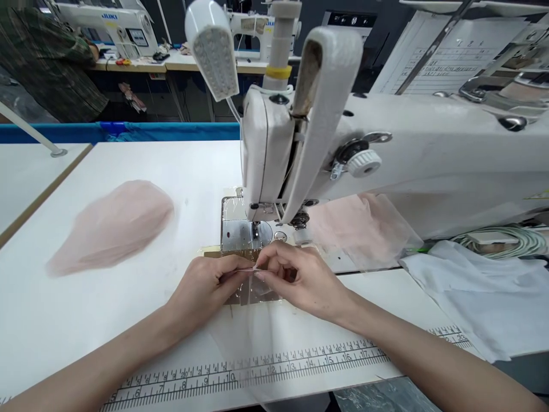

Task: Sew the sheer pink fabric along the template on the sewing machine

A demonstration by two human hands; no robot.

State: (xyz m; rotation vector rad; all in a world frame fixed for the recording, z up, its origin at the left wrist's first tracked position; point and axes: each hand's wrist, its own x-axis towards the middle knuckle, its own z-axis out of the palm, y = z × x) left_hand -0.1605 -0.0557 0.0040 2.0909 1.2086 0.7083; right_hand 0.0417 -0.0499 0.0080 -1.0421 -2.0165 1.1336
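Just in front of the sewing machine's needle plate (237,230), my two hands meet fingertip to fingertip. My left hand (210,280) pinches a thin, pale pink edge of sheer fabric (250,286) between thumb and forefinger. From the other side, my right hand (300,279) pinches the same fabric, its other fingers curled in. The see-through material hangs down below the fingers, and its outline is hard to make out. Above stands the white sewing machine (268,151), its presser foot (255,230) just beyond my fingertips.
A pink sheer piece (114,226) lies on the table's left, more pink fabric (360,229) under the machine arm. White cloth (484,297) and a coiled cord (510,240) are at right. A printed ruler (257,369) runs along the front edge. Another person (47,63) is at far left.
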